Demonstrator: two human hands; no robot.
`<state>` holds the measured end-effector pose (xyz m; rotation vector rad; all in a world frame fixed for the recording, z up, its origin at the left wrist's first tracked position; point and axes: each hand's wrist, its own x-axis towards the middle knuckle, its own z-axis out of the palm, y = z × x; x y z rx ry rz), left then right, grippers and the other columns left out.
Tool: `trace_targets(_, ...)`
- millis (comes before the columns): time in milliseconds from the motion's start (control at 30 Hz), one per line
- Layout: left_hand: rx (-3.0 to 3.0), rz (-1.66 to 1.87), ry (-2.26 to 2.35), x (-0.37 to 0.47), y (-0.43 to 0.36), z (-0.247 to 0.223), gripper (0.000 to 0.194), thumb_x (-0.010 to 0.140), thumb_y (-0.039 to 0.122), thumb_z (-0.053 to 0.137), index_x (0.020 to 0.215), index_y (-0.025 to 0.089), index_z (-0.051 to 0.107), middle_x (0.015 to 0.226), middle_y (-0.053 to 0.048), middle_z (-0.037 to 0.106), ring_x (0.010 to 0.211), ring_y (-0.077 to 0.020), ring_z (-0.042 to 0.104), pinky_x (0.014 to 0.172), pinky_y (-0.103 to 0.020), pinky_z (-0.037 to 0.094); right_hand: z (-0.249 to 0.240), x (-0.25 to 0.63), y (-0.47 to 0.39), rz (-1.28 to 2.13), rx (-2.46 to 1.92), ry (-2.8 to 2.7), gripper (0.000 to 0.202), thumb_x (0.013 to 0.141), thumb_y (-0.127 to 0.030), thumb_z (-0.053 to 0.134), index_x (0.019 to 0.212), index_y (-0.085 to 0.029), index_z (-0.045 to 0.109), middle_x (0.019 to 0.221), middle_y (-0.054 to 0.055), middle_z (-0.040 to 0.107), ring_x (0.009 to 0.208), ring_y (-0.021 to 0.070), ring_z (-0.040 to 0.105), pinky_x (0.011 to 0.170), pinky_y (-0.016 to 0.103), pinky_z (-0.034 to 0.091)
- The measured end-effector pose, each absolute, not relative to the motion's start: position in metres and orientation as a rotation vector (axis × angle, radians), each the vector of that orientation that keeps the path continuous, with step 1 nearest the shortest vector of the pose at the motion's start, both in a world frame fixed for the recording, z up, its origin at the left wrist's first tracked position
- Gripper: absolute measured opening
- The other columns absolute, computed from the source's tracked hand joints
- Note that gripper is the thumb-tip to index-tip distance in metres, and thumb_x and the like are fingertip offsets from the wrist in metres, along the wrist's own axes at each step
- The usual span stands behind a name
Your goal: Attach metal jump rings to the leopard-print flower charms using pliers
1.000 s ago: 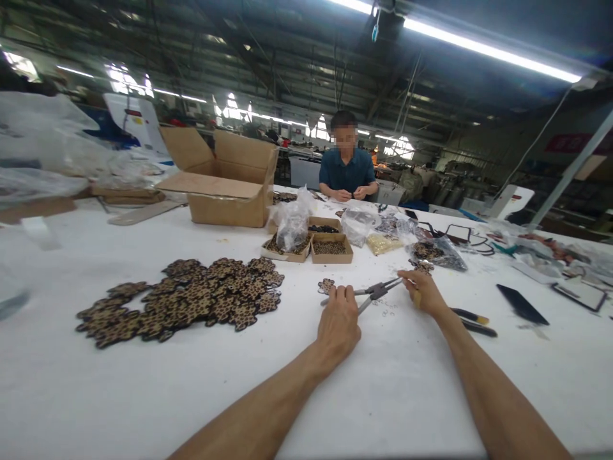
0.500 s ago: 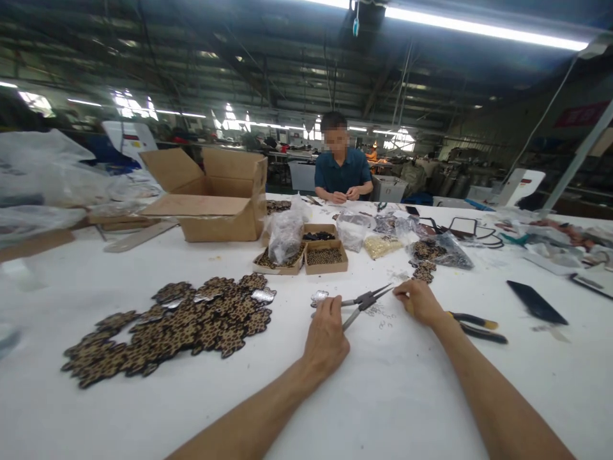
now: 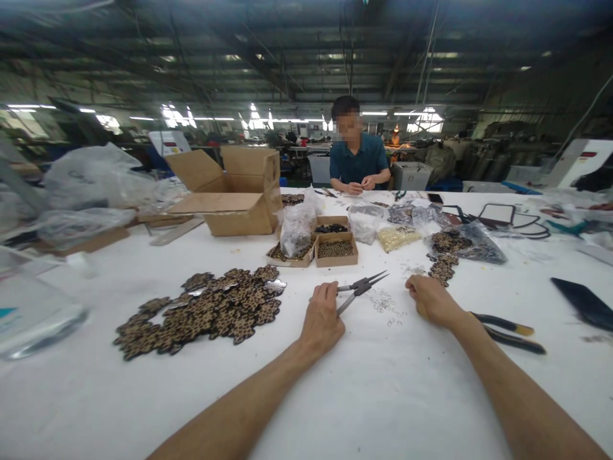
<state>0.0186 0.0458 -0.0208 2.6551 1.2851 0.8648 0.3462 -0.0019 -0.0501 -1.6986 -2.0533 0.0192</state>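
Observation:
Grey long-nosed pliers (image 3: 360, 285) are in my left hand (image 3: 324, 317), their pointed jaws a little apart and aimed up and to the right. My right hand (image 3: 433, 300) rests low over the table with its fingertips pinched together; anything between them is too small to make out. Small metal rings (image 3: 384, 302) lie scattered between the two hands. Left of my left hand spreads a pile of leopard-print patches (image 3: 205, 313) with dark edges. A few more such patches (image 3: 444, 269) lie just beyond my right hand.
Yellow-and-black handled pliers (image 3: 512, 332) lie beside my right wrist. Small boxes of studs (image 3: 336, 250), an open carton (image 3: 239, 214) and plastic bags stand further back. A black phone-like slab (image 3: 582, 301) lies at the right. A person (image 3: 357, 160) sits across the table.
The view has shifted, so most things appear further right. A silvery patch seen beside my left hand earlier no longer shows there. My right hand is now further from the pliers' tips.

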Motion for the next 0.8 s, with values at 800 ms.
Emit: trace_targets(800,2.634,0.823,1.100,0.009,0.041,-0.024,0.094,0.055,-0.002,0.052,0.146,0.009,0.033,0.135,-0.017,0.043,0.129,-0.0295,0.039,0.113,-0.046,0.038,-0.033,0.287,-0.003,0.932,-0.943,-0.974,0.040,0.065,-0.031,0.092,0.097,-0.018,0.073,0.087,0.007,0.076,0.086,0.0260,0.074,0.091,0.045,0.056)
